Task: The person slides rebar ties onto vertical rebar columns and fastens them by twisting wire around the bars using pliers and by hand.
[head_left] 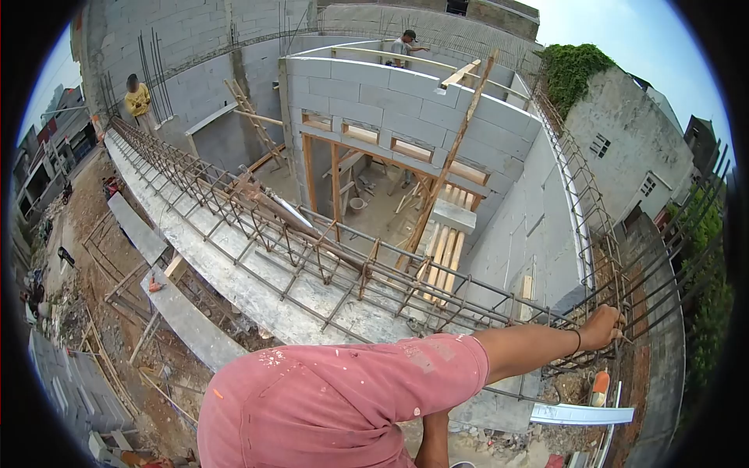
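Note:
My left arm, in a paint-spotted pink sleeve (pixel 343 382), stretches across to the right. At its end my left hand (pixel 601 327), with a dark band at the wrist, is closed around a steel bar at the corner of the rebar cage (pixel 363 273). Just below that hand lie an object with an orange end (pixel 600 388) and a pale strip (pixel 581 413). Bare skin of a limb (pixel 434 441) shows under the sleeve; I cannot tell if it is my other arm or a leg. My right hand is not visible.
The cage runs along a high concrete ledge (pixel 257 300). Rebar ends (pixel 686 242) jut out at right. Grey block walls (pixel 374 101) enclose a deep room with leaning timber (pixel 452 168). Planks (pixel 187 320) hang outside. Two people (pixel 138 101) (pixel 402 51) stand farther off.

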The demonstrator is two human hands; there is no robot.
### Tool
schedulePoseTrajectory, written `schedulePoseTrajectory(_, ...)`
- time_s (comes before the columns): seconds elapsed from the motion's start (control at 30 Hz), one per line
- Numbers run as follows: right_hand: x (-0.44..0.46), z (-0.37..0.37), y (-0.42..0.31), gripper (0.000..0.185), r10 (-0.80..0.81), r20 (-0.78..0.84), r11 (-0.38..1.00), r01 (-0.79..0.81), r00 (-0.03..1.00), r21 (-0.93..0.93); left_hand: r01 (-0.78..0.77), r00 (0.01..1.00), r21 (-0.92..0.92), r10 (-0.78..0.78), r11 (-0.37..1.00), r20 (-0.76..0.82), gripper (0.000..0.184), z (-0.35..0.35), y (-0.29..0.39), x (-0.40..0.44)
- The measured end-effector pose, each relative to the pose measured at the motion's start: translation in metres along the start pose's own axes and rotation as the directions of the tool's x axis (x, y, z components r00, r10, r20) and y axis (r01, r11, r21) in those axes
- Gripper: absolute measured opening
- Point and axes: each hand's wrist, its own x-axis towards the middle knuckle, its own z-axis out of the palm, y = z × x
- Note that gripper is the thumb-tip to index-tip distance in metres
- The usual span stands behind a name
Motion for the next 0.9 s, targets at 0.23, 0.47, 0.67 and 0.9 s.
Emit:
schedulePoseTrajectory(0.23,0.021,-0.044,-0.014,0.028,-0.047,-0.029,0.986,0.042,0.998,-0.159,0.092,0.995,0.03,-0.093,0.995,0.042,0.03,-0.004,0.007,0.0)
schedulePoseTrajectory(0.47,0.096,-0.213,0.031,0.006,0.14,-0.623,0.953,-0.276,0.77,-0.127,0.013,0.981,0.155,-0.042,0.988,0.188,0.038,0.002,-0.008,0.007)
schedulePoseTrajectory(0.67,0.156,-0.289,0.075,0.015,0.079,-0.713,0.933,-0.304,0.697,-0.194,0.064,0.979,0.089,-0.08,0.994,0.189,0.047,0.002,-0.012,0.002)
schedulePoseTrajectory(0.9,0.223,-0.285,0.103,0.024,0.071,-0.527,0.902,-0.281,0.847,-0.329,0.076,0.991,0.13,-0.089,0.989,0.098,0.044,0.004,0.002,-0.005)
